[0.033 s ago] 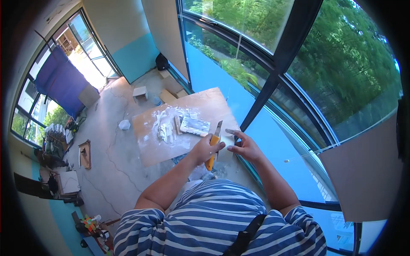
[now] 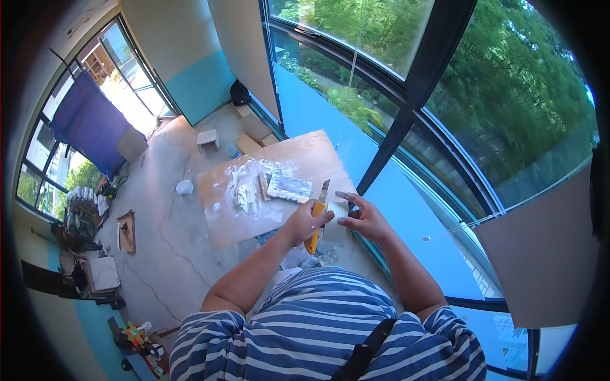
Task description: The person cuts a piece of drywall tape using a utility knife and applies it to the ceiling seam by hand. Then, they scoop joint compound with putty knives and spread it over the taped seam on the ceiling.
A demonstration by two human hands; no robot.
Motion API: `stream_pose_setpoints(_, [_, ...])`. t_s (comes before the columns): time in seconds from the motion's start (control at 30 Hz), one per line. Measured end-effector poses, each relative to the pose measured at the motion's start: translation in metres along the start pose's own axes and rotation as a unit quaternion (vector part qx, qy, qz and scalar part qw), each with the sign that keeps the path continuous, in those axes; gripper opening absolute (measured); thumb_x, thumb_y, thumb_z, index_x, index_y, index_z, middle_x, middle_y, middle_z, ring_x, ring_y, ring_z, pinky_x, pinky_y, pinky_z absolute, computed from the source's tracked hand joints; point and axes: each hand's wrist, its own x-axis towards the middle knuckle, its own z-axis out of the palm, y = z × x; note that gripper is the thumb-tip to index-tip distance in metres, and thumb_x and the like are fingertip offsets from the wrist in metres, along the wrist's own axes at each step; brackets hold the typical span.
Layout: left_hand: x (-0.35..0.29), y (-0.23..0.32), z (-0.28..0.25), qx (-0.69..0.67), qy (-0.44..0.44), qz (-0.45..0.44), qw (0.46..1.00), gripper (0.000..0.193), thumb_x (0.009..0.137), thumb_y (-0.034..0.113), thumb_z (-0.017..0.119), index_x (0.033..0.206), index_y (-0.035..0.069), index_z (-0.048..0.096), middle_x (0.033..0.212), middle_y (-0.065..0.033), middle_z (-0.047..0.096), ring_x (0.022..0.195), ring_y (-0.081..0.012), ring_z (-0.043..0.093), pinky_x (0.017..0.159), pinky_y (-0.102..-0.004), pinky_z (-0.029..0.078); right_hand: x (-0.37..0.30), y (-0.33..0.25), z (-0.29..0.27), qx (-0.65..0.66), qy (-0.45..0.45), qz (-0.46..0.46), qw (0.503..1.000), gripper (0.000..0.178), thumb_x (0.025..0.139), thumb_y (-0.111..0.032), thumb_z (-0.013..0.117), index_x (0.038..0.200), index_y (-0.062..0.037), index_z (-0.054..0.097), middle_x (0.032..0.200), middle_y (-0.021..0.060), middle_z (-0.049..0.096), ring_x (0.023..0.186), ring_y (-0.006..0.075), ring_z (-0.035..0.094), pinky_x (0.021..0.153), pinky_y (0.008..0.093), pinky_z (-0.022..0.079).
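My left hand (image 2: 304,225) is closed round a yellow utility knife (image 2: 319,209), its blade pointing up and away from me. Between my hands is a small pale piece with fine ribs (image 2: 338,209). The fingers and thumb of my right hand (image 2: 368,222) close on its right side, and my left thumb lies by its left edge. Both hands are over the near right corner of a brown board (image 2: 318,152). Just beyond the knife, a rectangular tool coated in white (image 2: 290,187) lies on the board, beside a patch of white paste or powder (image 2: 244,190).
Tall dark-framed windows (image 2: 413,101) run close along my right. A white crumpled bag (image 2: 185,187) and a small white stool (image 2: 208,138) stand on the floor beyond the board. At left are a shallow wooden tray (image 2: 126,232) and piled items (image 2: 81,206).
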Motion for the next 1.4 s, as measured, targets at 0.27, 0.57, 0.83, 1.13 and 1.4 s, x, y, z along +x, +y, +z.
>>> stream_pose_setpoints(0.27, [0.000,0.008,0.010,-0.011,0.055,-0.004,0.998,0.057,0.087,0.041,0.073,0.117,-0.002,0.050,0.095,-0.0112,0.063,0.078,-0.0135,0.062,0.070,-0.0296,0.053,-0.026,-0.037,0.005,-0.094,0.065,-0.007,0.993,0.077,0.080,-0.009,0.079,0.147,-0.0071,0.040,0.142,0.0150,0.044,0.089,0.0181,0.067,0.071,0.0285,0.057])
stream_pose_setpoints(0.57, [-0.027,0.003,0.015,-0.091,-0.013,0.056,0.994,0.054,0.081,0.027,0.080,0.114,0.000,0.048,0.101,-0.0117,0.062,0.076,-0.0134,0.061,0.070,-0.0274,0.052,-0.042,-0.030,0.021,0.095,0.114,-0.031,0.988,0.077,0.080,0.000,0.075,0.147,-0.0047,0.037,0.143,0.0143,0.044,0.091,0.0185,0.066,0.073,0.0303,0.058])
stream_pose_setpoints(0.83, [-0.035,-0.003,0.014,-0.016,0.002,0.073,0.997,0.053,0.084,0.027,0.077,0.121,0.002,0.049,0.098,-0.0066,0.063,0.073,-0.0117,0.059,0.067,-0.0272,0.051,-0.040,0.001,0.016,0.203,0.053,0.030,0.977,0.072,0.083,-0.007,0.074,0.145,-0.0016,0.037,0.132,0.0112,0.053,0.098,0.0161,0.064,0.080,0.0280,0.054])
stream_pose_setpoints(1.13, [-0.051,0.009,0.003,0.235,0.063,0.183,0.952,0.035,0.090,0.021,0.066,0.122,0.007,0.059,0.095,-0.0124,0.067,0.080,-0.0233,0.063,0.076,-0.0351,0.052,-0.053,-0.024,0.013,-0.097,0.058,-0.010,0.994,0.070,0.088,-0.005,0.068,0.149,-0.0045,0.033,0.143,0.0136,0.044,0.096,0.0179,0.063,0.080,0.0293,0.055])
stream_pose_setpoints(1.4, [-0.043,0.022,0.004,0.433,0.052,0.333,0.836,0.037,0.076,0.010,0.067,0.113,0.011,0.067,0.084,-0.0114,0.062,0.082,-0.0308,0.062,0.071,-0.0418,0.050,-0.059,-0.024,0.006,-0.180,0.026,-0.070,0.981,0.070,0.088,-0.004,0.067,0.149,-0.0062,0.034,0.146,0.0155,0.041,0.108,0.0212,0.060,0.085,0.0313,0.054])
